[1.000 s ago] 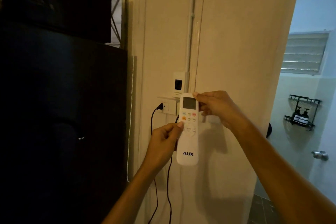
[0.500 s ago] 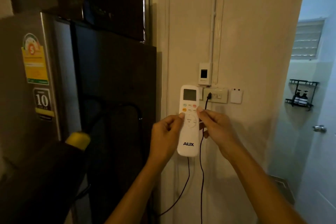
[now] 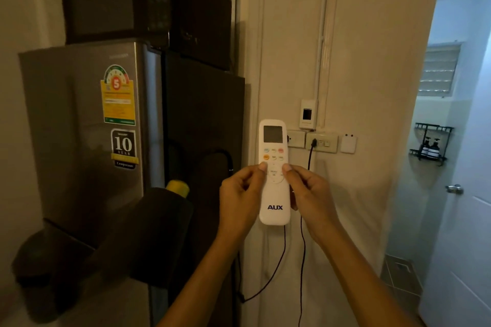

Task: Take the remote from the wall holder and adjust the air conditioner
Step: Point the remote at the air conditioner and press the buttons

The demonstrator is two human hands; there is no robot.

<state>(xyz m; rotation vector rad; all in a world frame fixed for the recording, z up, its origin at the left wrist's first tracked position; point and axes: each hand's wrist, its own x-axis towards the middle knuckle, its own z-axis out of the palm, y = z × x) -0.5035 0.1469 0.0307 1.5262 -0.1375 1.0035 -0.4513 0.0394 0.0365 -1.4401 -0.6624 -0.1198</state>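
A white AUX remote (image 3: pixel 274 195) stands upright in front of me, its grey screen at the top and coloured buttons below it. My left hand (image 3: pixel 240 200) grips its left edge with the thumb on the keypad. My right hand (image 3: pixel 308 196) grips the right edge, thumb also on the keypad. A small white wall holder (image 3: pixel 348 143) hangs empty to the right of the sockets. The air conditioner is out of view.
A grey fridge (image 3: pixel 85 127) with a dark microwave (image 3: pixel 138 0) on top stands at the left. Wall sockets (image 3: pixel 322 142) with a black cable (image 3: pixel 303 241) sit behind the remote. A dark object with a yellow cap (image 3: pixel 177 188) is low left. An open doorway and a white door (image 3: pixel 462 220) lie at the right.
My view has turned left, bringing the fridge and microwave into sight. My right hand has slid from the remote's top down to its keypad. Both hands now hold it away from the wall.
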